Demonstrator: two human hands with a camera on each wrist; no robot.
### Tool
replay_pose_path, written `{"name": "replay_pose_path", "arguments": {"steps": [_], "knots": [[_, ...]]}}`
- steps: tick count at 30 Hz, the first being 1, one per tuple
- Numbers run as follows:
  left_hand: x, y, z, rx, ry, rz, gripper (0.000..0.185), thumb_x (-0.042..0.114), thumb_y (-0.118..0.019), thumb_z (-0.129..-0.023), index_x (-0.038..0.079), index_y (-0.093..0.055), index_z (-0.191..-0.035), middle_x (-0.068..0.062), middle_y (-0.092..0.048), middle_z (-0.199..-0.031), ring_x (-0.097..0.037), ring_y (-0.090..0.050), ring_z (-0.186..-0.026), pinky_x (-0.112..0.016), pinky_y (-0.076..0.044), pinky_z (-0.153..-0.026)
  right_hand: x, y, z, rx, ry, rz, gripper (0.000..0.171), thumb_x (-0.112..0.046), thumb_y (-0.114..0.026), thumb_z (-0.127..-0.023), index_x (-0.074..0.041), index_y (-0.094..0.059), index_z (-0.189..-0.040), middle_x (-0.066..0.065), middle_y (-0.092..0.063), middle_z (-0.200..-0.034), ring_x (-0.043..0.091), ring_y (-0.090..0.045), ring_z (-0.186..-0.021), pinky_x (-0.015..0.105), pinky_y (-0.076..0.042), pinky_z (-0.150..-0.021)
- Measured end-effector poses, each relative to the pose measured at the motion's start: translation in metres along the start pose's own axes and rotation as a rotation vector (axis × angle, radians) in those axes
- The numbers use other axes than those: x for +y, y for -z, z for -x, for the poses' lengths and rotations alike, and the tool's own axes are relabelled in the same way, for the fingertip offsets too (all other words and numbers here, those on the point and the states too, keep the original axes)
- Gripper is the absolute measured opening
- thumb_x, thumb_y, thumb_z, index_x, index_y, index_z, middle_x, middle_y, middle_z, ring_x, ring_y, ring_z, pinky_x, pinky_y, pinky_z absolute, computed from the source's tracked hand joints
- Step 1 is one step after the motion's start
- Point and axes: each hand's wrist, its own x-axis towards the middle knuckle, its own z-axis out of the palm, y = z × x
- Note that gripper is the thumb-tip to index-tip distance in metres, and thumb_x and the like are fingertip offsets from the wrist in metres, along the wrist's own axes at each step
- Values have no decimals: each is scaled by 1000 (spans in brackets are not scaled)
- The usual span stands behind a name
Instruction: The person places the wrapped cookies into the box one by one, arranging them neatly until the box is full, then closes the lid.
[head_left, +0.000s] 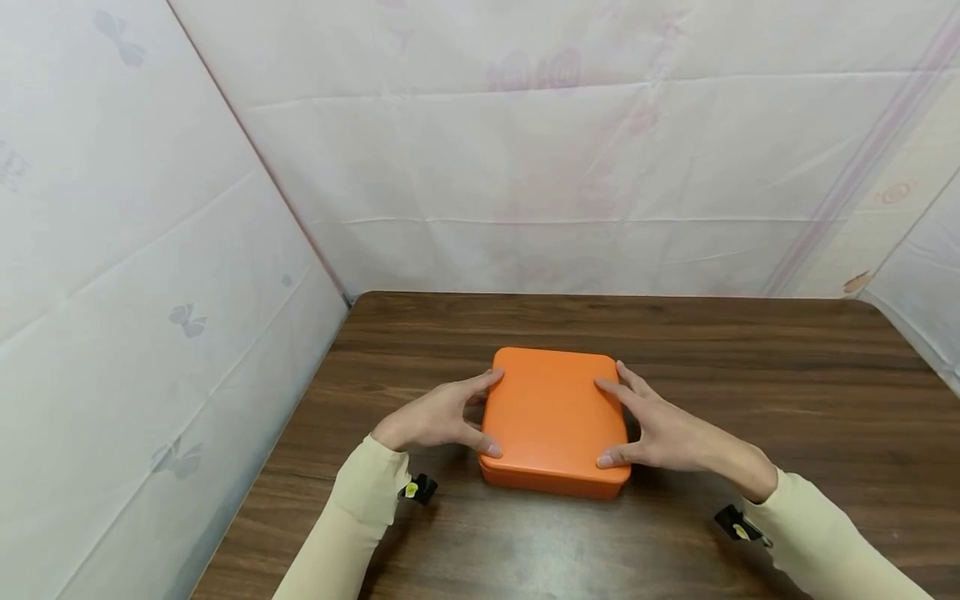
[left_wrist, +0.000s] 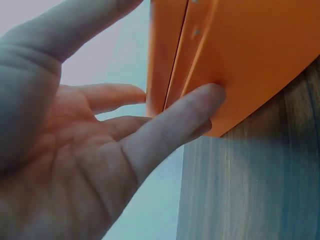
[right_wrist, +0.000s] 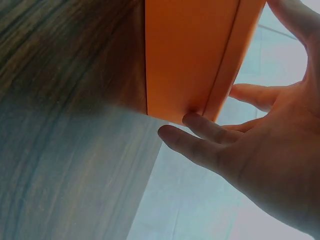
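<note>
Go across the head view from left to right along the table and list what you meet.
Left sleeve → left hand → orange box → right hand → right sleeve, all over the wooden table.

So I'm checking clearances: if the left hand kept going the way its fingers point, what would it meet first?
The left hand points right, and its fingertips already touch the orange box.
</note>
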Motion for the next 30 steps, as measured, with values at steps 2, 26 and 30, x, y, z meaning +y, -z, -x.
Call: {"name": "replay_pose_path", "arguments": {"steps": [2, 26, 30], "knots": [[-2, -1, 0, -2, 1, 13, 115, 26, -96, -82, 16, -23, -171, -5, -28, -173, -26, -43, -150, -42, -49, -113, -2, 0, 1, -7, 0, 2, 110, -59, -82, -89, -3, -28, -167, 34, 3, -171, 58, -19, -152, 70, -40, -111], [-8, -9, -20, 18, -78, 178, 124, 5, -95, -81, 9, -11, -171, -6, -10, -177, -29, -29, -157, -34, -53, -107, 19, 5, -3, 24, 21, -11, 118, -54, -88, -85, 0, -23, -168, 29, 10, -173, 56, -9, -155, 73, -32, -116], [-4, -9, -20, 34, -39, 143, 125, 5, -96, -79, 9, -12, -171, -5, -9, -177, -30, -30, -156, -34, -54, -105, 18, 4, -5, 27, 10, -13, 121, -56, -89, -82, -1, -24, -168, 28, 9, -173, 56, -10, -155, 73, -33, -115]]}}
